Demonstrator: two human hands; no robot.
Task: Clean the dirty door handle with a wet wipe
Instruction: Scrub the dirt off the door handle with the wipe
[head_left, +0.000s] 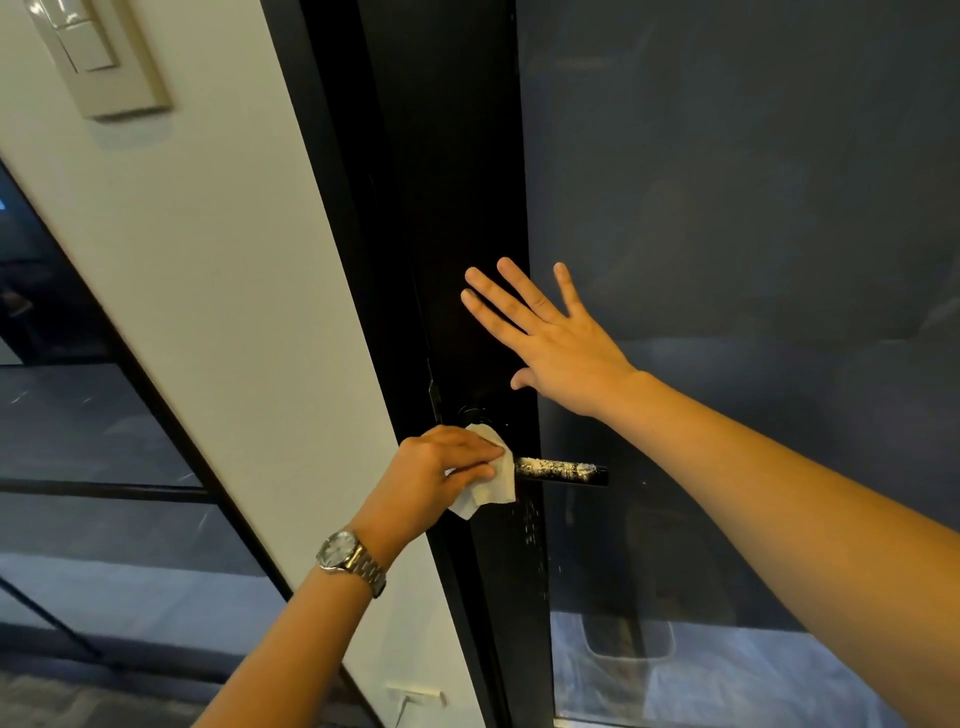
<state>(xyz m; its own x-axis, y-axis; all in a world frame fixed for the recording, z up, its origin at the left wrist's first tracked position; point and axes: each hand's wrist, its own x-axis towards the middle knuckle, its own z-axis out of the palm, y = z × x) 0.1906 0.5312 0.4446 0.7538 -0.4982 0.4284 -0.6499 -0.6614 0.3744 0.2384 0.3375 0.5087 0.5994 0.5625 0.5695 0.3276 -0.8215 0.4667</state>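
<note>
A black lever door handle (563, 471) sticks out to the right from the black door frame (457, 208); white powdery dirt covers its top. My left hand (441, 467), with a wristwatch on the wrist, is closed on a white wet wipe (493, 486) and presses it against the handle's inner end near the pivot. My right hand (545, 338) lies flat with fingers spread on the door frame and glass edge, above the handle. White specks dot the frame below the handle.
The glass door panel (753, 260) fills the right side. A white wall (218, 260) stands left of the frame, with a light switch (98, 57) at top left and a socket (415, 696) low down. More dark glass panels lie at far left.
</note>
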